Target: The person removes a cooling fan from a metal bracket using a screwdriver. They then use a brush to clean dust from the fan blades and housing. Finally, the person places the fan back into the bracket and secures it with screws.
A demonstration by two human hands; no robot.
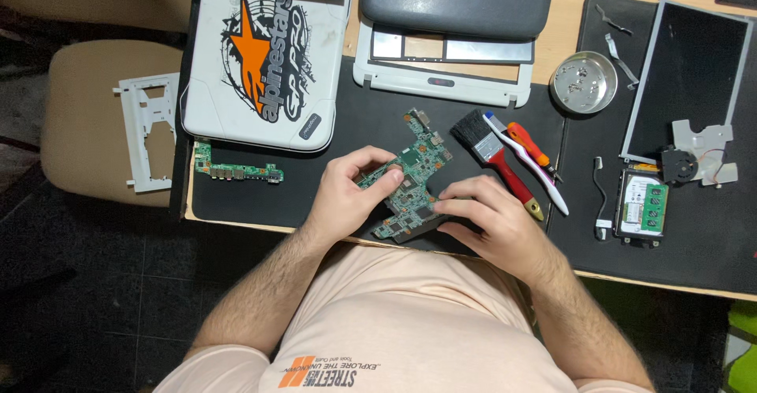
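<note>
- My left hand (347, 192) has its fingers (386, 178) curled shut on the left edge of the green board (414, 176).
- My right hand (493, 223) pinches the board's near right end, fingers closed on it.
- The board sits near the bench (568, 62) edge, over the black mat (363, 125) (tilted slightly).
- Just right: a brush (493, 152), a white toothbrush (528, 164), an orange screwdriver (530, 145).
- Left: a small green strip board (236, 171); beyond it, a white laptop lid (264, 58).
- Far right: a metal dish (583, 81).
</note>
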